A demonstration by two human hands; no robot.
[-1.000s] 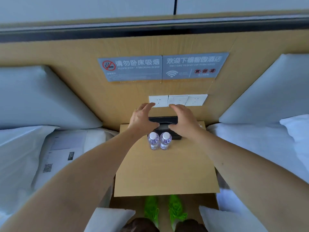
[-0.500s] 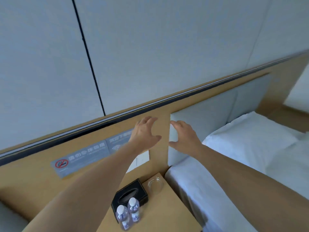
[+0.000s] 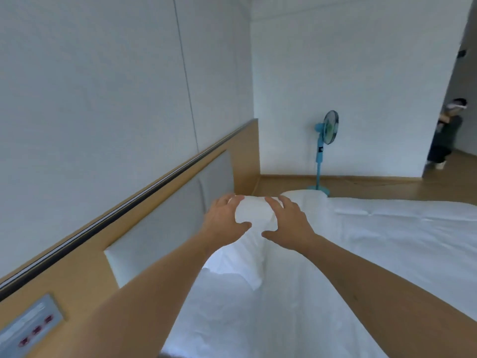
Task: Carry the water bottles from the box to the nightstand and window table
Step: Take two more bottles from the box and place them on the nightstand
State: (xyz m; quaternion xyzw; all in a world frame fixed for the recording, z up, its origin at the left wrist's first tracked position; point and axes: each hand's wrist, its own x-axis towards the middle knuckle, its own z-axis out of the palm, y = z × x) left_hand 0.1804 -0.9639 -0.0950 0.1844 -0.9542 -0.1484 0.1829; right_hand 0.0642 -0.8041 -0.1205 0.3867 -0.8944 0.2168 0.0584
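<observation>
Far left, grey sign [image 3: 31, 324] on wooden headboard [image 3: 85, 257]. Then left hand [image 3: 223, 218] and right hand [image 3: 287, 223], fingers spread, holding nothing, above white bed [image 3: 387, 254]. Blue fan [image 3: 325, 140] beyond. No bottles, box or nightstand in view; orientation impossible to tell.

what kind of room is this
Most likely a hotel bedroom: a bed made up in white linen, a padded wooden headboard bearing a printed notice sign, and a standing fan in the corner.
</observation>
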